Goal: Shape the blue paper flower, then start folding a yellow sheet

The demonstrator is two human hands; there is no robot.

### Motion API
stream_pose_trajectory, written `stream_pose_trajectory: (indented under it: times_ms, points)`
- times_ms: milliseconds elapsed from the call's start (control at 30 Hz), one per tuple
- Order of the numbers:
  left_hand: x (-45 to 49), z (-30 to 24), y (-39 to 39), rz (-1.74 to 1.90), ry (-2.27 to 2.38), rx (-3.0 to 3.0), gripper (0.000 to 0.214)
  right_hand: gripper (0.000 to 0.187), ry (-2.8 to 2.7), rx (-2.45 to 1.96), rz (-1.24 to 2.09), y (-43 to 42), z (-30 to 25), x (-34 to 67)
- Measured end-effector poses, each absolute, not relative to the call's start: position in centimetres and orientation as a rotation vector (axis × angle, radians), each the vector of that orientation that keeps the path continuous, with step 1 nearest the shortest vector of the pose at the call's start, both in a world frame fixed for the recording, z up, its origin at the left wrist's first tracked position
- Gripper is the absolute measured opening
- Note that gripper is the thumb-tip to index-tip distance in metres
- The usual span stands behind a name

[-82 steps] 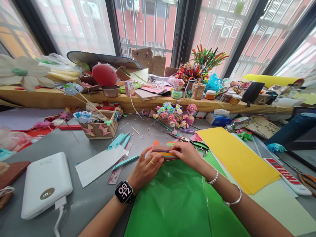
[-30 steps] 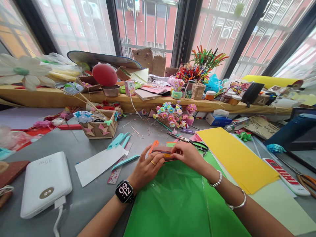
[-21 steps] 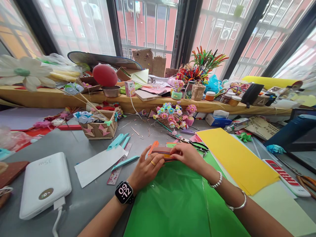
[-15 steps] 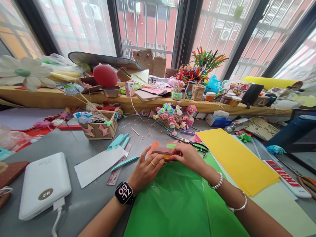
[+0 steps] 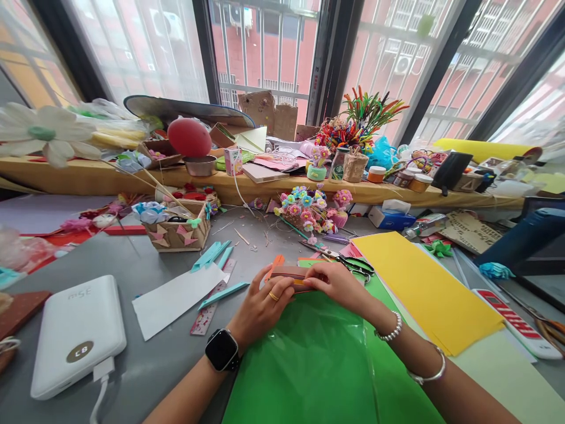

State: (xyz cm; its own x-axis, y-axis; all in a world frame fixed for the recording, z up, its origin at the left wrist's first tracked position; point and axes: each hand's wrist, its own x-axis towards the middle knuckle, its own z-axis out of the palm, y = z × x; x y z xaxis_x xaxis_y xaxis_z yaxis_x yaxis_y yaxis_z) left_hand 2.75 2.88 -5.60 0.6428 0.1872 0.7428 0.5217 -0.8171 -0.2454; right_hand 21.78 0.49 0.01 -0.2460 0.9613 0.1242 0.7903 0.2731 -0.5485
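Both hands meet over the far end of a green sheet in a clear plastic sleeve [image 5: 326, 365]. Between them is a small folded strip of brown and orange paper [image 5: 289, 271]. My left hand [image 5: 265, 303], with a ring and a watch, is closed on the strip's left and near side. My right hand [image 5: 338, 285] pinches its right end, thumb and fingertips together. Part of the strip is hidden under the fingers. An orange paper piece [image 5: 277, 260] sticks up just beyond my left fingers. Black-handled scissors [image 5: 353, 263] lie past my right hand.
To the left lie a white paper [image 5: 176, 300], folded blue strips [image 5: 212, 254], a ruler [image 5: 205, 318] and a white power bank [image 5: 79, 335]. Yellow sheets [image 5: 424, 288] cover the right side. Behind stand a cardboard basket [image 5: 179, 234] and a bunch of small craft flowers [image 5: 306, 206].
Both hands stay almost in place on the paper strip. The watch face has gone dark, and the camera view has shifted very slightly.
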Motion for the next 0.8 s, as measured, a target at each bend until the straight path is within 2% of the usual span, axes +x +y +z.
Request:
stream_pose_trajectory:
  times_ms: [800]
  points:
    - [2.88, -5.89, 3.02, -1.115, -0.558, -2.394, 0.015, 0.013, -2.041, -1.597, 0.497, 0.49, -0.03, 21.19]
